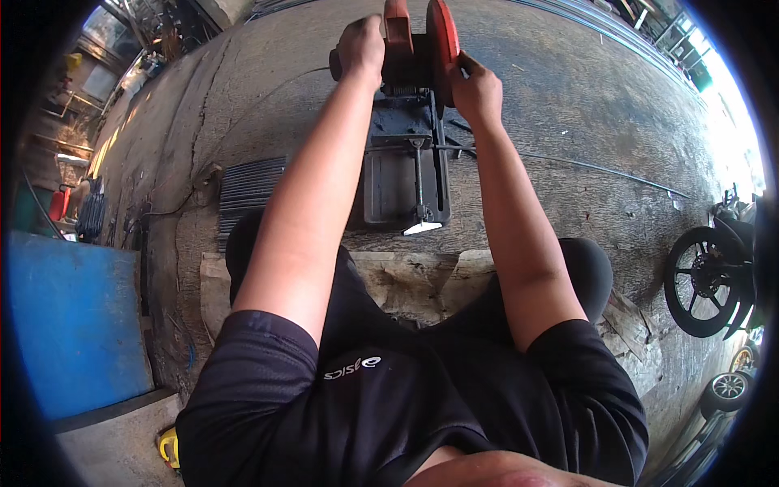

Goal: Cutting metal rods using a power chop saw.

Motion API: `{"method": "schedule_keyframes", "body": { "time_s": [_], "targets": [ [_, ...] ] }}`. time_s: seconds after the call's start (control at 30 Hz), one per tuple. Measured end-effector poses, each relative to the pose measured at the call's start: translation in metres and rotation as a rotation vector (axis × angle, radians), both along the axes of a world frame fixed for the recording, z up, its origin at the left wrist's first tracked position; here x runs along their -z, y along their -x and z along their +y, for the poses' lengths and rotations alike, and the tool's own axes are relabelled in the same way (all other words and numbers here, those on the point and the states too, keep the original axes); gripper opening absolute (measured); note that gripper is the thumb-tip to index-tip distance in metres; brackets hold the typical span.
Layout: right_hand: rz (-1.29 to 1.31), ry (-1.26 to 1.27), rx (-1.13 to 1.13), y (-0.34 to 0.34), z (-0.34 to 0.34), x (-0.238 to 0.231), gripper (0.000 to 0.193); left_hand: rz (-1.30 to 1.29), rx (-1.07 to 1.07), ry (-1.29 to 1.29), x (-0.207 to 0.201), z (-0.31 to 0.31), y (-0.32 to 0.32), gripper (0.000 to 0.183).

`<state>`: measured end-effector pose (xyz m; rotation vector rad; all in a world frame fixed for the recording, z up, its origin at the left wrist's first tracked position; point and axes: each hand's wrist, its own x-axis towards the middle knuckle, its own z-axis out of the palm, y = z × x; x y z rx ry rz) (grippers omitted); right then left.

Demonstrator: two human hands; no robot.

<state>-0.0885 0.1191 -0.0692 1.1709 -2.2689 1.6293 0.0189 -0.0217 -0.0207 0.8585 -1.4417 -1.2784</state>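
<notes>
A cut-off saw with a red guard [442, 36] and a black base [398, 199] stands on the ground before me. My left hand [363, 50] is closed against the motor side of its head, left of the red handle [398, 32]; the fingertips are hidden. My right hand [477, 91] is curled at the right side of the guard, thumb and fingers on its edge. Both arms reach straight forward. A clamp screw [419, 178] runs along the base, ending in a pale crank handle [422, 228]. From the saw a thin metal rod [568, 161] stretches out to the right.
A bundle of short dark rods [250, 191] lies left of the base. Long metal bars [600, 28] lie at the far right. A blue panel [77, 316] is at left, a yellow tape measure [168, 447] below it, and a motorcycle wheel [699, 282] at right.
</notes>
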Motion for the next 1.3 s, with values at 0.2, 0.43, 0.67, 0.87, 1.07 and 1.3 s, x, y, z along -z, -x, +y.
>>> {"method": "schedule_keyframes", "body": {
  "time_s": [0.2, 0.43, 0.67, 0.87, 1.07, 1.3],
  "targets": [
    [-0.007, -0.015, 0.038, 0.004, -0.01, -0.003, 0.031, -0.081, -0.37, 0.129, 0.072, 0.028, -0.03, 0.026],
    [-0.286, -0.064, -0.017, 0.042, 0.009, 0.027, 0.036, -0.818, -0.146, -0.148, 0.209, 0.082, -0.079, 0.041],
    [0.028, -1.254, -0.108, 0.042, 0.085, 0.191, 0.03, -1.185, 0.54, -0.633, 0.28, 0.149, -0.118, 0.05],
    [-0.467, -1.636, -0.622, -0.019, 0.129, 0.268, 0.036, -1.391, 0.53, -0.305, 0.306, 0.17, -0.108, 0.044],
    [-0.122, -1.818, -0.853, -0.041, 0.12, 0.29, 0.034, -1.4, 0.44, -0.351, 0.345, 0.157, -0.113, 0.037],
    [-0.904, -1.309, -0.672, -0.058, 0.116, 0.314, 0.05, -1.388, 0.647, -0.294, 0.362, 0.146, -0.119, 0.041]
  ]
}}
